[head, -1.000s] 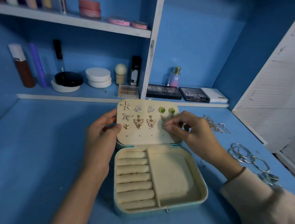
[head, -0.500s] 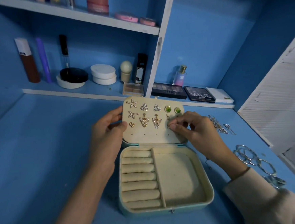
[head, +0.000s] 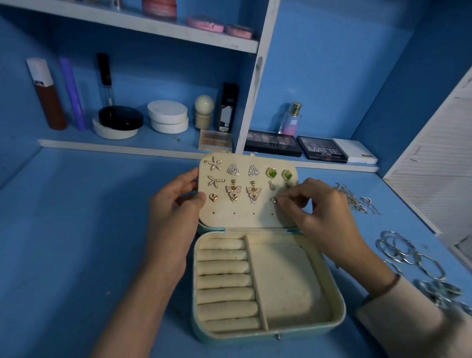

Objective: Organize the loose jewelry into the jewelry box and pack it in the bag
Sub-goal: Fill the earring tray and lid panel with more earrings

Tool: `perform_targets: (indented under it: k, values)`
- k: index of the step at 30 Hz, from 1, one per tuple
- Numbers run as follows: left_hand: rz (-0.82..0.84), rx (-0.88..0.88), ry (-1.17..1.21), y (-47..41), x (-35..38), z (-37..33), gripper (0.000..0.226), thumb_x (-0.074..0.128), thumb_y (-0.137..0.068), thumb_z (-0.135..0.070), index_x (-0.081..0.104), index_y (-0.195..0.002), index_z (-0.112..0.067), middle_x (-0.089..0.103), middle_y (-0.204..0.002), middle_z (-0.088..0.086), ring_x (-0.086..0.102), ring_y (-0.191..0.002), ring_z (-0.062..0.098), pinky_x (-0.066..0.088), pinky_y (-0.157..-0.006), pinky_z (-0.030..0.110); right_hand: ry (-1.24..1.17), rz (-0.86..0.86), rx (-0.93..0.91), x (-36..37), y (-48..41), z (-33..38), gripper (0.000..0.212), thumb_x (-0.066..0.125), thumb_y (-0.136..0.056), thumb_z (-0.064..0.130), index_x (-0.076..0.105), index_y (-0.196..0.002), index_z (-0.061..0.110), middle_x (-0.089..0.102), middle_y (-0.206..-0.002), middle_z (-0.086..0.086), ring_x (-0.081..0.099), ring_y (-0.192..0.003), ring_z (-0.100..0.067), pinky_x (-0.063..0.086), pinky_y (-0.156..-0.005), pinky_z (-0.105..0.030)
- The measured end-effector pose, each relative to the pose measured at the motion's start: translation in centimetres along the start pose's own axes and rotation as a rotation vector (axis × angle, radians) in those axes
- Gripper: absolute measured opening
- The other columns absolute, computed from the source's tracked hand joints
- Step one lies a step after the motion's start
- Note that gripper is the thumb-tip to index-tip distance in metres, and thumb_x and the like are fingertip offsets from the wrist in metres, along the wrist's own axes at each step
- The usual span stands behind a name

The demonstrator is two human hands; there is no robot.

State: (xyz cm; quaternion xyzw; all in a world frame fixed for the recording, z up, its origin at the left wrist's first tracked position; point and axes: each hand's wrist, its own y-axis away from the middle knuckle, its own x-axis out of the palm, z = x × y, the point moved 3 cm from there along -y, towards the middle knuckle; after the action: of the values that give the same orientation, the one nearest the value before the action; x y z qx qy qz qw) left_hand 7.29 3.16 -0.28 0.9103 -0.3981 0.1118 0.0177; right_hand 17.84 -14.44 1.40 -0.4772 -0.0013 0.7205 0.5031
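Observation:
A teal jewelry box point(head: 335, 309) lies open on the blue desk, cream inside, with ring rolls on its left and a bare tray on its right. Its raised lid panel point(head: 238, 216) carries several pinned earrings. My left hand point(head: 173, 220) grips the lid's left edge, thumb on the front. My right hand point(head: 316, 215) pinches a small silver earring point(head: 272, 200) against the panel's lower right. Loose silver chains point(head: 353, 197) and silver bangles point(head: 404, 253) lie on the desk to the right. No bag is in view.
Behind the box, a low shelf holds makeup palettes point(head: 323, 149), a perfume bottle point(head: 291, 119), white jars point(head: 167, 116) and tubes. A white divider post point(head: 257, 72) rises behind the lid. A white slatted panel point(head: 452, 144) stands at the right.
My right hand has slid down and slightly left on the lid panel, now holding a small earring at a lower hole. The left hand keeps its grip on the lid.

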Motion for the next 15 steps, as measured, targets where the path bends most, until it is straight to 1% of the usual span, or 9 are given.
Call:
perform_targets:
  k: [4,8,10,12,15]
  values:
    - [0.003,-0.001,0.007,-0.08,-0.02,0.11,0.049,0.052,-0.086,0.012,0.063,-0.094,-0.034,0.069,-0.089,-0.014,0.064,-0.075,-0.009,0.046,-0.06,0.006,0.017,0.058,-0.041,-0.13,0.37,0.34,0.012,0.069,-0.079,0.005,0.072,-0.075,0.016,0.056,-0.066,0.012,0.048,-0.071,-0.002,0.033,-0.063,-0.006]
    - [0.004,-0.004,0.011,-0.09,-0.02,0.12,0.048,0.052,-0.086,0.012,0.063,-0.094,-0.034,0.069,-0.089,-0.014,0.064,-0.075,-0.009,0.046,-0.06,0.006,0.001,-0.001,-0.072,-0.53,0.43,0.39,0.016,0.061,-0.08,0.009,0.071,-0.087,0.019,0.058,-0.07,0.008,0.049,-0.073,-0.003,0.035,-0.064,-0.006]
    - [0.007,-0.004,0.015,-0.09,0.0,0.09,0.049,0.052,-0.086,0.012,0.063,-0.092,-0.035,0.069,-0.088,-0.014,0.064,-0.074,-0.01,0.046,-0.059,0.006,0.012,0.005,-0.08,-0.51,0.45,0.35,0.019,0.059,-0.08,0.011,0.072,-0.092,0.018,0.055,-0.069,0.013,0.048,-0.073,0.0,0.035,-0.065,-0.005]
    - [0.009,-0.001,0.011,-0.08,0.0,0.05,0.049,0.052,-0.086,0.012,0.063,-0.092,-0.034,0.069,-0.088,-0.013,0.064,-0.073,-0.01,0.046,-0.059,0.006,0.021,0.015,-0.084,-0.42,0.51,0.33,0.02,0.059,-0.08,0.011,0.074,-0.09,0.018,0.051,-0.067,0.018,0.048,-0.073,0.003,0.034,-0.065,-0.004]
    - [0.005,-0.001,0.012,-0.08,-0.05,0.07,0.048,0.051,-0.086,0.012,0.063,-0.093,-0.034,0.068,-0.089,-0.012,0.064,-0.072,-0.01,0.046,-0.058,0.006,0.019,0.023,-0.09,-0.34,0.67,0.37,0.019,0.059,-0.079,0.011,0.075,-0.088,0.017,0.05,-0.067,0.019,0.048,-0.073,0.006,0.034,-0.066,-0.004]
